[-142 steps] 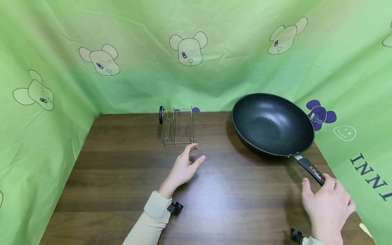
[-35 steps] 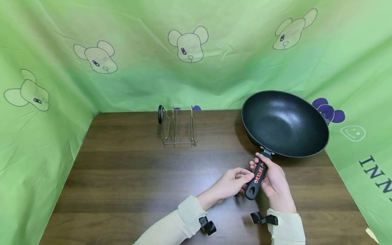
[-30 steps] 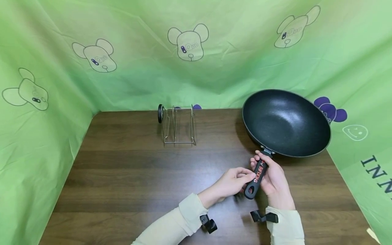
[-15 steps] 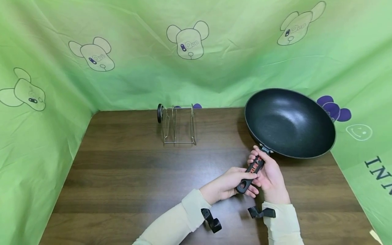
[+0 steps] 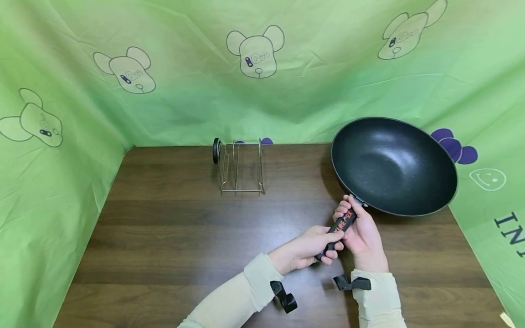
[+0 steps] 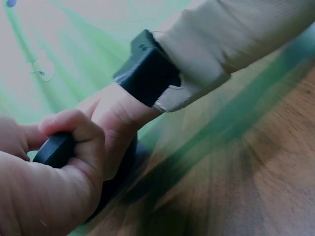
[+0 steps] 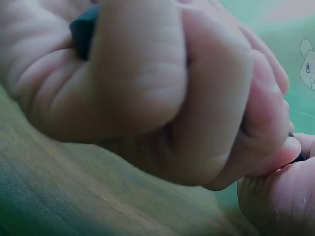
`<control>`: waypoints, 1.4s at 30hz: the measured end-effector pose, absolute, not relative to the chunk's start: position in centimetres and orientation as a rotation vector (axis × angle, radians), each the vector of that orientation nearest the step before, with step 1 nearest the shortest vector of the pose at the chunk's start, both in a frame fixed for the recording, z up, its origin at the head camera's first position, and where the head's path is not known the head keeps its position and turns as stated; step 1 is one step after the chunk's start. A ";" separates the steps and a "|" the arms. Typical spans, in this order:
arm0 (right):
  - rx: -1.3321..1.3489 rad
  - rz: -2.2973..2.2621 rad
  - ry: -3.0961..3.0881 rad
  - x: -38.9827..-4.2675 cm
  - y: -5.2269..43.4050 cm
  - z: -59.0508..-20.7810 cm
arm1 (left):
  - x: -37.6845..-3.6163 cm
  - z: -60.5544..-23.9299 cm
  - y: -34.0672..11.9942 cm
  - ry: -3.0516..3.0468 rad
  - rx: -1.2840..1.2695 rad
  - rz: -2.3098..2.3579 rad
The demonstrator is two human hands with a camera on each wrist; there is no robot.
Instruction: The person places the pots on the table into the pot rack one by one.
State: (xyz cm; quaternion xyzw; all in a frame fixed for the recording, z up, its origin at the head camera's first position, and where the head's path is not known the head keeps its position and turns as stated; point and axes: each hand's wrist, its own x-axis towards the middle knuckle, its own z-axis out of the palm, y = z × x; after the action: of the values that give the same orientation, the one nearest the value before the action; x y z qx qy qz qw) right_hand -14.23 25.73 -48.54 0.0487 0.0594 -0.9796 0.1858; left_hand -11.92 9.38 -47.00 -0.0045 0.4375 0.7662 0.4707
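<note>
I see the left hand [image 5: 308, 247] and the right hand [image 5: 363, 236] both gripping the handle [image 5: 345, 222] of the black pan [image 5: 393, 168], at the right back of the bench [image 5: 176, 237]. A wire rack [image 5: 236, 169] stands to its left, well apart.

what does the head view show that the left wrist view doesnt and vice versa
Only the head view: the wire rack with its black disc, the inside of the black pan, the red lettering on its handle, and the left sleeve.

Only the left wrist view: a green streak across the wood, perhaps a reflection.

Both: the left hand and right hand at the handle, the right sleeve, the black wrist mount on that arm, the table and the green cloth.
</note>
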 end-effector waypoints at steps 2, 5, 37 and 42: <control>0.139 -2.753 0.149 -14.2 25.7 -48.7 | -11.8 -47.3 9.5 1.125 -0.012 1.868; 0.157 -2.743 0.123 -14.0 25.7 -49.0 | -11.5 -47.9 9.8 1.181 -0.041 1.865; 0.198 -2.819 0.069 -14.3 24.0 -50.0 | -9.9 -48.7 10.8 1.757 -0.138 1.770; 0.233 -2.838 0.128 -14.0 23.8 -50.0 | -9.8 -49.1 10.6 1.747 -0.120 1.765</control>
State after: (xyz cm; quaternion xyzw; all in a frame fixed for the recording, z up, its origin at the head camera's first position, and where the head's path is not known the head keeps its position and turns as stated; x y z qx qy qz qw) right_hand -14.01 23.78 -49.98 0.0809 0.0444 -0.9851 0.1450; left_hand -9.76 10.65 -49.11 -0.0457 0.6652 0.6721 0.3221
